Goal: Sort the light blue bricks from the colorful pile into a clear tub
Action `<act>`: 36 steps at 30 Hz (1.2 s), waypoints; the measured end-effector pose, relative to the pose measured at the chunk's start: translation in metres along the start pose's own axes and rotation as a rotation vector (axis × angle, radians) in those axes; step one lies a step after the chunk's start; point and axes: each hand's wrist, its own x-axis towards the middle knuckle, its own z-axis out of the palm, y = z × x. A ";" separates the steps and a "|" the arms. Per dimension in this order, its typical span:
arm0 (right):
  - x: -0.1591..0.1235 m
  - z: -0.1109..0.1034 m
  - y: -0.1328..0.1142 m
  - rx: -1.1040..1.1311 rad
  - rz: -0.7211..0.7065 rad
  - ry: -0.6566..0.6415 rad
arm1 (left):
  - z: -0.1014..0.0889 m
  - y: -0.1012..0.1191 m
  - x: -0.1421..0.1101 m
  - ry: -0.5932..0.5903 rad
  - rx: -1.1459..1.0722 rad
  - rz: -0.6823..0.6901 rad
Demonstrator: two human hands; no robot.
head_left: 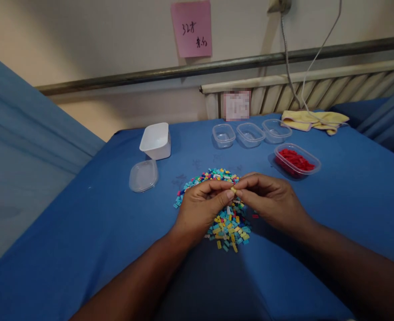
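The left hand and right hand pinch, fingertips close together, forearms slanting outward behind the fingers; whether the tips touch is hard to tell.

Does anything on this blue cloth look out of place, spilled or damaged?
One small red plastic piece lies on the blue cloth, right of the multicoloured heap of small plastic bricks; it looks stray, since a clear plastic tub farther back holds many red pieces. I see no damage.

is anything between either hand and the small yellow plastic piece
Nothing visible: the left hand and the right hand both pinch the small yellow plastic piece directly at their fingertips, over the multicoloured pile of small plastic bricks.
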 end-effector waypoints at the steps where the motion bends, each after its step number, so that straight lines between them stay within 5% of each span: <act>1: 0.000 0.001 0.001 0.026 0.016 0.001 | 0.000 0.000 0.000 0.002 -0.008 -0.004; 18: -0.004 0.004 0.000 0.043 0.024 0.025 | 0.002 0.009 -0.007 0.005 0.151 0.163; 25: 0.007 -0.021 -0.001 -0.200 -0.076 -0.016 | -0.010 0.028 -0.003 0.076 0.278 0.178; 28: 0.011 -0.031 0.006 -0.435 -0.202 -0.138 | -0.024 0.032 0.003 0.085 0.412 0.234; 32: 0.012 -0.030 0.018 -0.686 -0.371 -0.465 | -0.036 0.028 0.008 -0.003 0.710 0.371; 36: 0.011 -0.030 0.018 -0.806 -0.386 -0.520 | -0.042 0.019 0.010 -0.143 0.919 0.556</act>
